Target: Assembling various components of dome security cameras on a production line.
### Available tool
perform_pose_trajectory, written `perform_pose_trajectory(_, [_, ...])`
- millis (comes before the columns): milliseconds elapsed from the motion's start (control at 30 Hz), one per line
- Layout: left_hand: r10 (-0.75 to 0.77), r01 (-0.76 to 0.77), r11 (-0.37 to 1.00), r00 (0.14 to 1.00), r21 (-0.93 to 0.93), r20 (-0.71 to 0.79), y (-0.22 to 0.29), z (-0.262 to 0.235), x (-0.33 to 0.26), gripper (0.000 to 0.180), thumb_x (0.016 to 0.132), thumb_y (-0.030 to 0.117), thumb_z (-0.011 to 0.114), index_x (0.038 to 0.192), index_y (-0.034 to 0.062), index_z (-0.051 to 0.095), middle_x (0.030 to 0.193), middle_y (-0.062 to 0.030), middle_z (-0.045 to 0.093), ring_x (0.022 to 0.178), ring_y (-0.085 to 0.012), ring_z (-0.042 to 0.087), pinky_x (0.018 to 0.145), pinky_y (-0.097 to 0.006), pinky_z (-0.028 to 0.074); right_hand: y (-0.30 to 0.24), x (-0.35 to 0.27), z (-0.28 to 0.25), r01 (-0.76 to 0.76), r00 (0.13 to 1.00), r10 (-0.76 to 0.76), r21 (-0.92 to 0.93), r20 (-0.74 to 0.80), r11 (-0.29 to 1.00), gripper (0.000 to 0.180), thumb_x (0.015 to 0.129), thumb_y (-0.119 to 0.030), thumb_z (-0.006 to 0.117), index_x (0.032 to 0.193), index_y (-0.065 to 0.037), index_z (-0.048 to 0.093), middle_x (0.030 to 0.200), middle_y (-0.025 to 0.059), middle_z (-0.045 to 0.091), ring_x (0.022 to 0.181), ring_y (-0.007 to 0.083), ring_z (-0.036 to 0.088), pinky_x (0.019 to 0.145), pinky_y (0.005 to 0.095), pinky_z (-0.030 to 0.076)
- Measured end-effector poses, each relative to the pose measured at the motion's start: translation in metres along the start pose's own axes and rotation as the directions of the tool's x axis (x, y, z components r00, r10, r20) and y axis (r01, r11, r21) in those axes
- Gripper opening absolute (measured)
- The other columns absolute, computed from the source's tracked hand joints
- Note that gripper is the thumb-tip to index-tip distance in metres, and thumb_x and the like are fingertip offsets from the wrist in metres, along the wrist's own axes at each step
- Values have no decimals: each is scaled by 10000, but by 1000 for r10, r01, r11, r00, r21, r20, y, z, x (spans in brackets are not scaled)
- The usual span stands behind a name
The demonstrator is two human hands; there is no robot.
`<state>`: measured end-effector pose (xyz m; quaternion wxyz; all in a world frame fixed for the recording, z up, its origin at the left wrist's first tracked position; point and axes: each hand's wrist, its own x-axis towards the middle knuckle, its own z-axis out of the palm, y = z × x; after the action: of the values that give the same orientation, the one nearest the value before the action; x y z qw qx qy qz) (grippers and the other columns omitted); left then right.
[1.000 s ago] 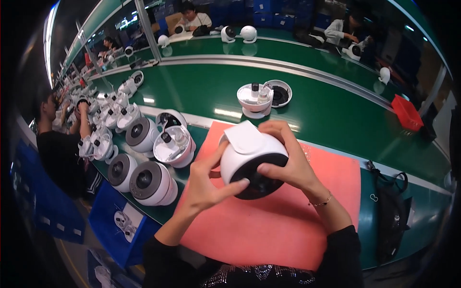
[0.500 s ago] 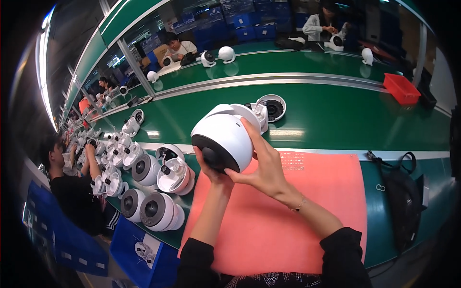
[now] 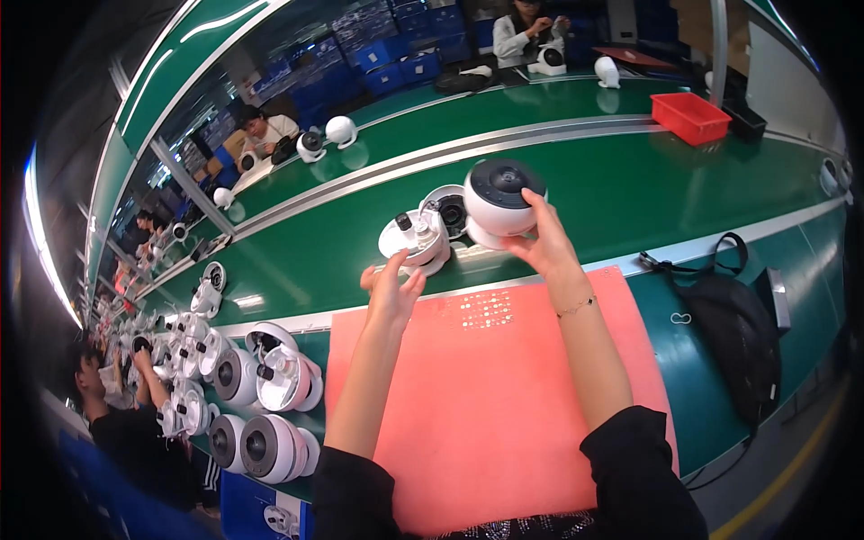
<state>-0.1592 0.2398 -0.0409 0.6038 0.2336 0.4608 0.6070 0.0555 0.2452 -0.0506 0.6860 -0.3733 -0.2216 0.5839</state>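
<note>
The right hand point(image 3: 540, 241) has its grip shut round a white dome point(image 3: 500, 196) w/ a dark face, held up over the green table point(image 3: 630, 193), just past the pink mat point(image 3: 495, 396). The left hand point(image 3: 391, 288) is open, fingers spread, holding nothing, near a white base point(image 3: 412, 241) on the table.

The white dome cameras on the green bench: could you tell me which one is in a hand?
The dome camera with its dark face up, gripped by the right hand; the others rest on the bench.
</note>
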Motion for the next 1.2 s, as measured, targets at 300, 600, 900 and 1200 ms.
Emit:
perform_pose_trajectory(300, [98,-76,977,990,-197,105,-74,-7,96,529,822,191,600,1253,92,309,1285,-131,332,1155,-310,403,968,-471,379,18,46,-67,147,890,-309,-430,-335,891,936,712,-441,696,1353,-76,120,1299,225,289,1152,376,395,927,509,357])
perform_pose_trajectory(600, [146,-149,989,977,9,155,-4,-40,54,518,802,275,623,1162,-42,427,1146,-184,490,1065,-290,527,772,-384,557,-8,-11,-2,593,598,-677,-805,429,13,616,650,38,574,1206,-195,444,1229,195,247,1036,424,311,885,464,351])
perform_pose_trajectory(900, [147,-158,987,952,21,268,68,-77,-21,474,828,375,531,1119,4,481,1029,-141,567,879,-230,619,781,-343,548,15,-18,3,793,573,-358,-610,737,12,522,572,54,700,999,-214,565,1238,98,292,1082,344,342,886,413,410])
perform_pose_trajectory(1200, [-45,50,999,861,5,506,80,-137,-19,355,857,227,491,1125,-3,530,1048,-131,610,938,-232,607,847,-370,488,-22,-78,52,680,504,-243,-207,829,704,383,699,-56,700,1054,-32,558,1150,71,489,1026,201,497,864,334,449])
